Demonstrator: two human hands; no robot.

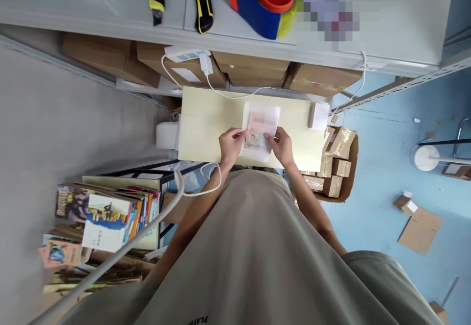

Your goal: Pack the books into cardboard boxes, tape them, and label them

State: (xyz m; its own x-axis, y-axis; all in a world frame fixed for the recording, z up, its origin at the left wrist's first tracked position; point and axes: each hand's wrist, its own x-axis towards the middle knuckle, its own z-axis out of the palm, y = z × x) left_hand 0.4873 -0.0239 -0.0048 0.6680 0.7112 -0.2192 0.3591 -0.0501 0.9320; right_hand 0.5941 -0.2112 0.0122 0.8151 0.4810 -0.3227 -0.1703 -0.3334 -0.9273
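A pink booklet (257,121) with a picture on its cover shows through a translucent plastic sleeve (272,114), held just over a pale yellow board (209,119). My left hand (231,146) pinches the sleeve's left edge between thumb and fingers. On the other side, my right hand (281,147) grips the right edge, its thumb lying on the front of the sleeve. A small white box (318,116) rests at the board's right end, apart from both hands.
Above the board, a grey shelf (121,13) carries box cutters (202,1) and a tape dispenser (261,6). Brown cartons (253,67) and a power strip (184,54) sit beneath it. Books (110,217) are stacked at lower left; an open carton (351,168) of small boxes stands right.
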